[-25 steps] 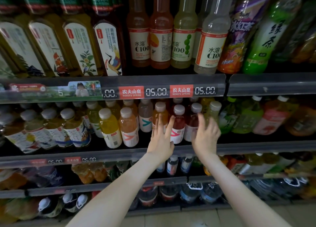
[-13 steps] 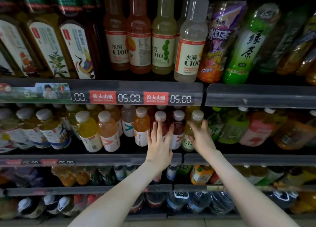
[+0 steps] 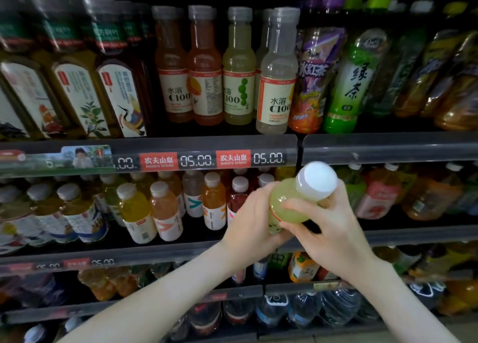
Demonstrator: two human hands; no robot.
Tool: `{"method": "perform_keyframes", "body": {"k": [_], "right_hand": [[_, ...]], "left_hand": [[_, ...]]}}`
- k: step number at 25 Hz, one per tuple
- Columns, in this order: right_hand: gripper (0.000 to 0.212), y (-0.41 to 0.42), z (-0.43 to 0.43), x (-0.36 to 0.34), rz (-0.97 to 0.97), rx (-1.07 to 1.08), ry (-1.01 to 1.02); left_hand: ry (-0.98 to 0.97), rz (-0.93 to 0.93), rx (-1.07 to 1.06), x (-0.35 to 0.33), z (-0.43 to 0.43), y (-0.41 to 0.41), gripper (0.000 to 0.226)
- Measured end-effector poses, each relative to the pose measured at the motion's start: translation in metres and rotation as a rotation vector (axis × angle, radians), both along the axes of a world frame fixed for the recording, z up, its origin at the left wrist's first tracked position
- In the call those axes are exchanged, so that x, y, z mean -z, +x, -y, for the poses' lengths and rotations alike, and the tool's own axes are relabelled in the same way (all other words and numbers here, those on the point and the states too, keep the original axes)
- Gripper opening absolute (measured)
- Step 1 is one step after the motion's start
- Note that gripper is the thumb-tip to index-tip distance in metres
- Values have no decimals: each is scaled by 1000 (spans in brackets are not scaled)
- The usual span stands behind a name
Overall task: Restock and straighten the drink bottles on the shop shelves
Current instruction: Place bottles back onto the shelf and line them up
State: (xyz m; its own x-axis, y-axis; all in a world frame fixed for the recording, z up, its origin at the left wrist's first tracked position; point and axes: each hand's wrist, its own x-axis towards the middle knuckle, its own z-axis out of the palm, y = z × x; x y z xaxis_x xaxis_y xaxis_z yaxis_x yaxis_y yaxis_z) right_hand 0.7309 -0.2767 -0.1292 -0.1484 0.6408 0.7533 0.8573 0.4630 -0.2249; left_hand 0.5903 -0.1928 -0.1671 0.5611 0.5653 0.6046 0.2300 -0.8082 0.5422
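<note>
Right hand [image 3: 333,229] has fingers curled over the shoulder of the green bottle [image 3: 287,199]. Left hand [image 3: 252,219] wraps its lower body from 9 o'clock, so both hands grip it. The bottle is off the shelf, held in front of the middle tier, tilted with its white cap [image 3: 316,178] toward 1 o'clock and out at the camera. The label is mostly hidden under the palms. The red bottle [image 3: 239,200] is just at 9 o'clock of the left hand and the orange bottle [image 3: 214,203] sits beyond it. The rail [image 3: 155,252] runs at 6 o'clock under the row. The slot behind the hands is hidden, so I cannot tell if it is free. Likely step: reface and reseat the bottle. To do it well, bring it upright first and turn the label to the front with the left hand. Then lower it straight down beside the red bottle, base flat and flush behind the rail. Avoid swinging the cap into the price strip [image 3: 196,159] at 11 o'clock or nudging the neighbours.
</note>
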Motion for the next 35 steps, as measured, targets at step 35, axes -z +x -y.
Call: {"method": "perform_keyframes", "body": {"k": [35], "right_hand": [[47,-139,-57,69,-93,152,-86]], "left_hand": [[267,105,-375,25,6,-153,34]]}}
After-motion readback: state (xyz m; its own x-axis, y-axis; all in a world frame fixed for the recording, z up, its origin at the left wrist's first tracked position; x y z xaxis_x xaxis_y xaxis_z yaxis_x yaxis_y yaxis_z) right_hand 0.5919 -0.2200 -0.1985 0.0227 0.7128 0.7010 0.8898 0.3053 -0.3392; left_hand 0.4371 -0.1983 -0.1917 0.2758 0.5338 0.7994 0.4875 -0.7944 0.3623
